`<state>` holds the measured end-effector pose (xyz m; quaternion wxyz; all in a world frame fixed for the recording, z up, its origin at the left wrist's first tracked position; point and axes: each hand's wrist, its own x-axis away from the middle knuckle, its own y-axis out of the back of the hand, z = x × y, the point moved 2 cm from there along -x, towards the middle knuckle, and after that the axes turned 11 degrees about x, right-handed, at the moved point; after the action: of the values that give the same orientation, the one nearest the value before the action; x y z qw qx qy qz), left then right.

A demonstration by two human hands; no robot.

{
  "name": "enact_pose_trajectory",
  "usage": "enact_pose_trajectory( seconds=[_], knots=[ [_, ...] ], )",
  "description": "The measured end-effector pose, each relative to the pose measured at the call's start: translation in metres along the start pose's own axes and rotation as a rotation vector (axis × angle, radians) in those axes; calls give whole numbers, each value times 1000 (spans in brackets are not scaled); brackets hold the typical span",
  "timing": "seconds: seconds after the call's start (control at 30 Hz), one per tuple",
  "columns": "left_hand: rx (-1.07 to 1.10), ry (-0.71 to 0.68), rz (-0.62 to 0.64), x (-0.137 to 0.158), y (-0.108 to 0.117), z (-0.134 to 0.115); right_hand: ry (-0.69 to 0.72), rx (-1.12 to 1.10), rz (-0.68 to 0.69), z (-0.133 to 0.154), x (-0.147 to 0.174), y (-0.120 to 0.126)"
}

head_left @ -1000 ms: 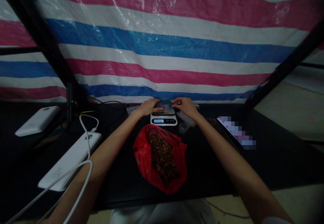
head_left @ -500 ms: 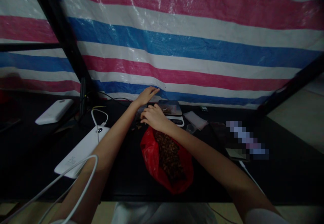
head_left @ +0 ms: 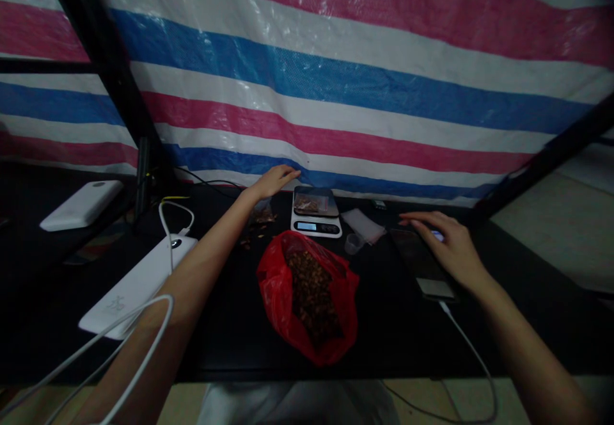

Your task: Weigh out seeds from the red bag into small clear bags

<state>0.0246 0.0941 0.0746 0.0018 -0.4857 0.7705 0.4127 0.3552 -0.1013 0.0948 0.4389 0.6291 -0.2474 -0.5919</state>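
My left hand (head_left: 273, 182) is open, fingers stretched out, at the back of the table just left of a white digital scale (head_left: 316, 226). It holds nothing. On the scale lies a small clear bag of brown pieces (head_left: 309, 205). Below my left hand, another clear bag (head_left: 263, 212) and loose brown bits rest on the table. My right hand (head_left: 448, 246) is open over the right side of a phone (head_left: 417, 255), fingers extended; whether they touch it I cannot tell. A red plastic bag (head_left: 278, 284) full of brown dried pieces (head_left: 314, 290) stands open between my arms.
Right of the scale lie a stack of clear bags (head_left: 363, 224) and a small clear cup (head_left: 354, 244). White power banks (head_left: 139, 287) and looping white cables are on the left, partly under my forearm. A striped sheet (head_left: 307, 111) hangs behind the black table (head_left: 215, 348).
My right hand has moved right, from beside my left hand to the phone. The scale and its lit display are now uncovered. My left hand has barely moved; the view has shifted slightly.
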Motion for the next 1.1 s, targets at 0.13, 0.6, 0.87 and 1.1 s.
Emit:
enact_pose_trajectory(
  seconds=[0.13,0.6,0.87,1.1],
  knots=[
    [-13,12,-3,2,4,1,-152,53,3,-62,75,-1],
    [-37,51,16,0,5,21,-290,56,56,-72,126,-19],
    [-36,55,28,0,6,16,-303,78,40,-75,130,-20],
    [-24,45,30,0,8,12,-327,41,-3,-74,130,-18]
  ],
)
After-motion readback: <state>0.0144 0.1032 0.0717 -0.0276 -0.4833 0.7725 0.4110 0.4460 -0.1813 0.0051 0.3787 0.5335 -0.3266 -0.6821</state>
